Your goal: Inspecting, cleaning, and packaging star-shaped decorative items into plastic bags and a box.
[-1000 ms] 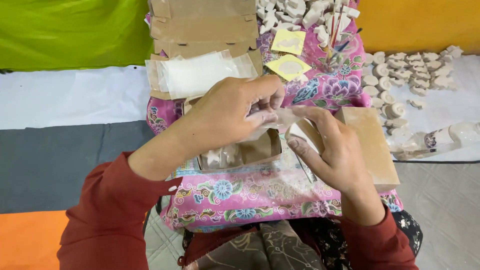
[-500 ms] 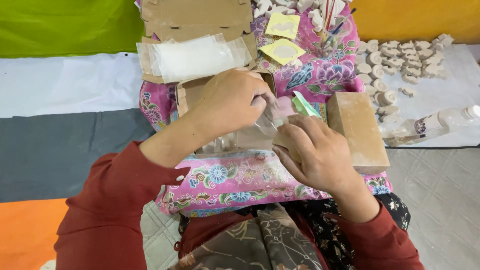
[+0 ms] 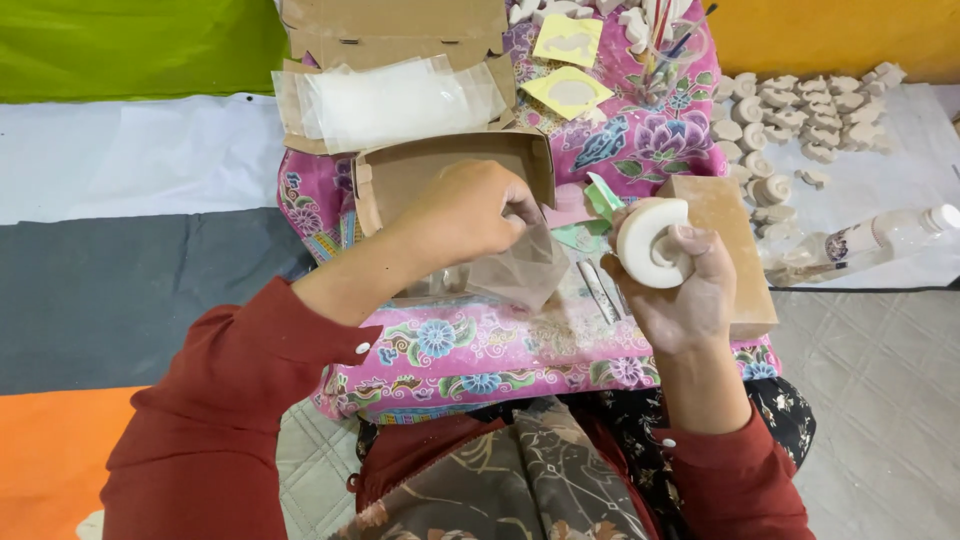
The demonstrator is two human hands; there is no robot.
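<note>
Two hands were at work over the pink flowered cloth (image 3: 480, 355). The left hand (image 3: 462, 212) had its fingers closed, pinching a thin clear plastic bag (image 3: 520, 268) just in front of one open brown cardboard box (image 3: 440, 168). To do this step well, that hand would likely need to hold the bag's mouth spread and steady, since the film looked limp and crumpled. Behind the box lay one stack of clear bags (image 3: 395, 100) on flat cardboard. Further right, two yellow stencil cards (image 3: 568, 62) lay on the cloth.

The right hand (image 3: 682, 290) had its fingers wrapped around one white spiral carving (image 3: 652, 242), held upright, just beside the bag and above a tan block (image 3: 730, 245). Judging from this, the carving's flat face should be turned toward the bag's opening so its edges would not snag the film. Right again, well over a dozen similar white carvings (image 3: 800, 115) lay on a pale mat, too crowded to count exactly, with one clear bottle (image 3: 868, 242) lying on its side near them.
</note>
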